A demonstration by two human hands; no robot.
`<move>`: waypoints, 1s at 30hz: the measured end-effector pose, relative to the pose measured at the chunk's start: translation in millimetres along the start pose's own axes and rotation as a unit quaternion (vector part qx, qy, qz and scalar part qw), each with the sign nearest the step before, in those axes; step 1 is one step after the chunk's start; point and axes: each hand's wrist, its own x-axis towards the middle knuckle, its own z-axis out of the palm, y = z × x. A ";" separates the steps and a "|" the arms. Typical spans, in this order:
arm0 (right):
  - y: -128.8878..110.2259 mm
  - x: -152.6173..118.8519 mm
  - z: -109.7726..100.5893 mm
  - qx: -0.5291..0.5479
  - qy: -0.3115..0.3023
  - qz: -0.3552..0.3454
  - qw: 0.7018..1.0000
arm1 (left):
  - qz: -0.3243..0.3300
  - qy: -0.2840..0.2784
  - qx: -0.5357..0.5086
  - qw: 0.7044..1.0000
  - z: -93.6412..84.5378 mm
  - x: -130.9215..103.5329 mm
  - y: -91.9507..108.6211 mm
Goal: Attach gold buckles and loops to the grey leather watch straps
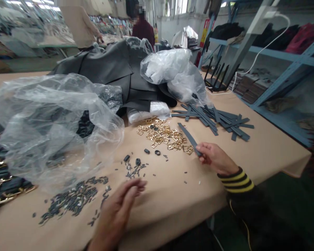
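Observation:
My right hand [216,157] pinches one end of a dark grey strip [188,136], whose other end points up and left past the gold buckles [163,134]. Over the near part of the table, my left hand [122,204] is slightly blurred, with its fingers bent and close together; whether it holds anything small cannot be made out. Small dark pieces [73,198] lie in a heap to its left, and more are scattered beyond its fingertips. A few dark loops [138,161] lie between this hand and the buckles. More grey strips [225,120] are piled at the right.
A large clear plastic bag [54,125] covers the left of the brown table [274,146]. Dark grey sheets [107,66] and another plastic bag [170,66] stand at the back. A black router [216,83] with a white cable is at the back right. Two people are beyond the table.

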 end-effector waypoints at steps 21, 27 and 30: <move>8.5 -90.7 55.2 0.211 -0.320 0.054 0.922 | -0.229 0.009 -0.414 0.881 46.0 21.6 -6.1; -5.8 -73.1 65.2 0.267 -0.349 0.024 0.898 | -0.227 0.011 -0.417 0.880 51.9 20.0 -6.8; -6.8 -68.5 62.7 0.292 -0.372 -0.021 0.881 | -0.221 0.025 -0.409 0.885 45.4 24.3 -10.0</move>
